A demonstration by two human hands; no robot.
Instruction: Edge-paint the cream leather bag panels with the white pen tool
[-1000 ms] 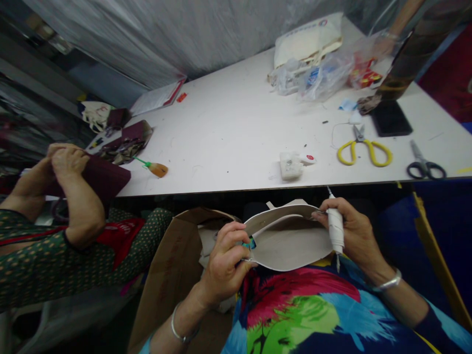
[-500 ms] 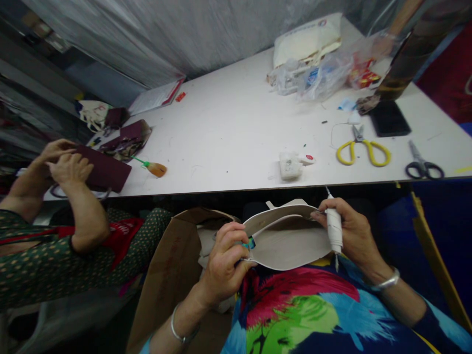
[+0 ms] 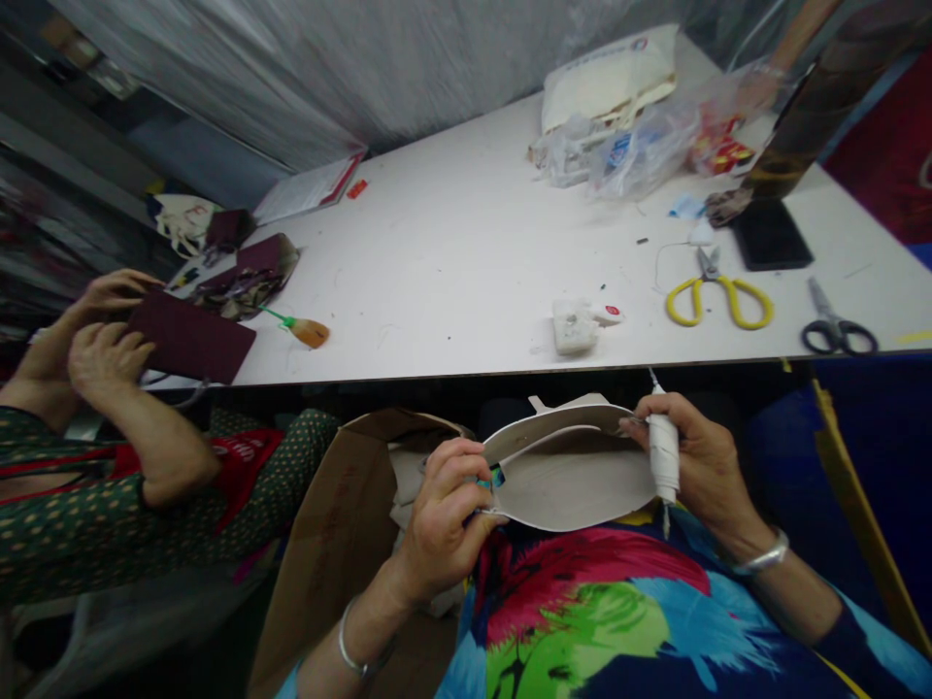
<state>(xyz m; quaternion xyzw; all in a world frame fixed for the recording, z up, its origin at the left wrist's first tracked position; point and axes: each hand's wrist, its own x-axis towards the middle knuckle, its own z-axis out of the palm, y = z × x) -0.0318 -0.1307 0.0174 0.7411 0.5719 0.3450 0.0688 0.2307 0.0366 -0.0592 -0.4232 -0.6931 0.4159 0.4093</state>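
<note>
A small off-white bag (image 3: 575, 481) is spread at its mouth above my lap, its pale inside facing up. My left hand (image 3: 449, 519) is closed on the bag's left end, thumb along the near rim. At the other end, my right hand (image 3: 695, 466) pinches the bag's corner. That same hand also carries a slim tool wrapped in white tape (image 3: 663, 456), with a thin metal tip at each end, held roughly upright. The right fingertips are partly hidden behind the tool.
Yellow-handled snips (image 3: 717, 291), black scissors (image 3: 837, 325) and a white block (image 3: 574, 327) lie near the table's (image 3: 451, 252) front edge. A cardboard box (image 3: 320, 553) stands left of my lap. Beyond it a co-worker's hands (image 3: 113, 359) handle a maroon piece (image 3: 193, 335).
My hands and the off-white bag have hardly moved. The co-worker's nearer hand has shifted left along the maroon piece, which has moved slightly left.
</note>
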